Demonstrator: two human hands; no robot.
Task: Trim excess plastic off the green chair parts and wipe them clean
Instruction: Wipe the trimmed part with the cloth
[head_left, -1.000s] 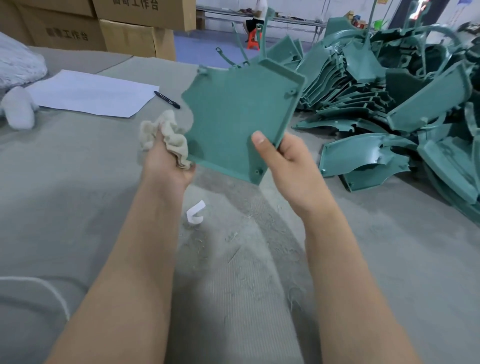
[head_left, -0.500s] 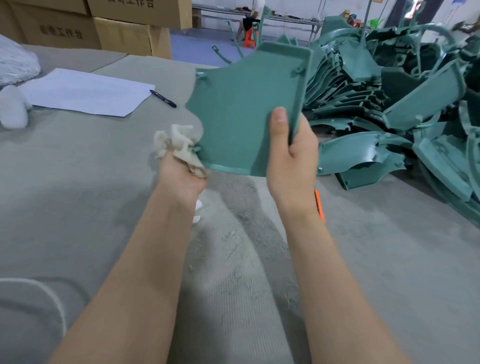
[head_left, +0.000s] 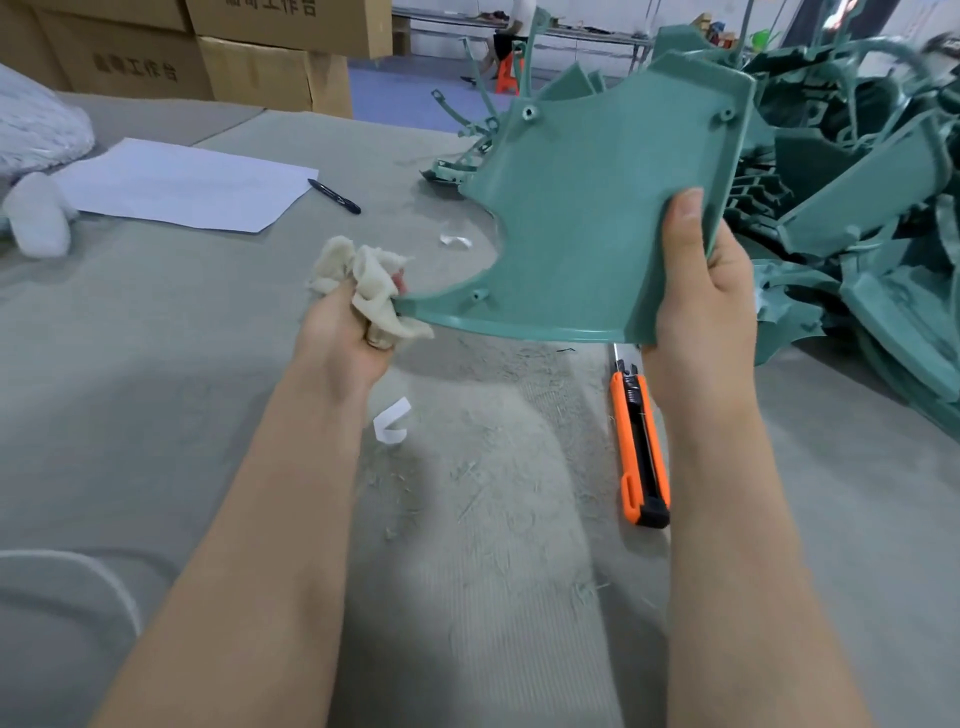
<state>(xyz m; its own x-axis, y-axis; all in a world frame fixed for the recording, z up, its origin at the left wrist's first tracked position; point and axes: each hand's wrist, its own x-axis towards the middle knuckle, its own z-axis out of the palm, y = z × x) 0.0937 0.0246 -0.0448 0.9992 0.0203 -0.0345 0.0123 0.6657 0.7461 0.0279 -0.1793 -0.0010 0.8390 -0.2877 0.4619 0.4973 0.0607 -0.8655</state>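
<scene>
Over the last second the green panel (head_left: 597, 218) turns in the hands. A second ago it stood nearly upright, with the right hand (head_left: 701, 312) gripping its lower edge. Now it lies more level, hollow side with the screw bosses facing up, held clear above the table (head_left: 156, 374). The right hand has slid to the panel's right side. Its thumb (head_left: 684, 228) lies flat on the inner face, and the fingers are behind the panel, out of sight. The left hand (head_left: 343, 338) stays curled round the bunched cloth (head_left: 363, 280), and the cloth now meets the pointed lower-left corner of the panel. It cannot be told whether the fingers pinch that corner through the cloth. With the panel lifted and swung right, the orange utility knife (head_left: 639, 441) shows on the table below it, untouched, blade end under the panel's edge. Green shavings (head_left: 467, 493) are scattered near it. Judgement: trimming on this piece looks done, since the knife is set down and the shavings are there. The turn brings the ribbed rim and corner to the cloth, so the wiping step is in hand. The pile of green parts (head_left: 857, 208) at right is large, so the whole task looks far from complete.
</scene>
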